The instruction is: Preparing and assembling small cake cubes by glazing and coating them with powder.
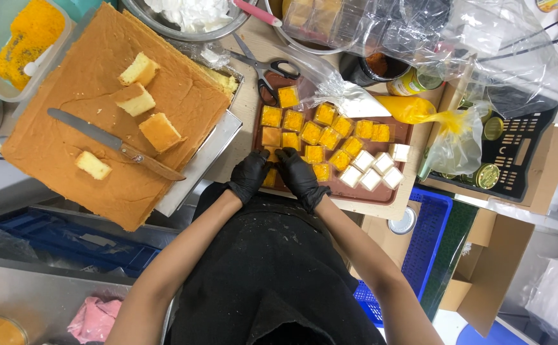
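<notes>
Pinching together near the front edge of the brown tray [402, 135], both black-gloved hands meet over one small cake cube [271, 176] coated in yellow-orange crumb. The left hand [248, 175] curls its fingertips onto the cube from the near side; the right hand [299, 175] closes in from the other side, fingers bent and touching the same piece or the one just beside it. The gloves hide the contact, so it is hard to tell whether the cube is lifted or only pressed against the tray.

Such a cube looks light, soft and easily crushed. Its crumb coat would likely shed or smear under a hard squeeze, so a gentle hold on two opposite side faces seems best, sparing the corners.

Beyond the fingers, rows of coated cubes [311, 133] fill the tray, with a few white uncoated cubes [372, 169] toward its right end. A piping bag of yellow filling [413, 108] lies past them, and scissors [267, 67] rest at the tray's far edge. To the left, a large sheet of sponge cake [87, 185] carries a long knife [114, 144] and several cut chunks [135, 99].
</notes>
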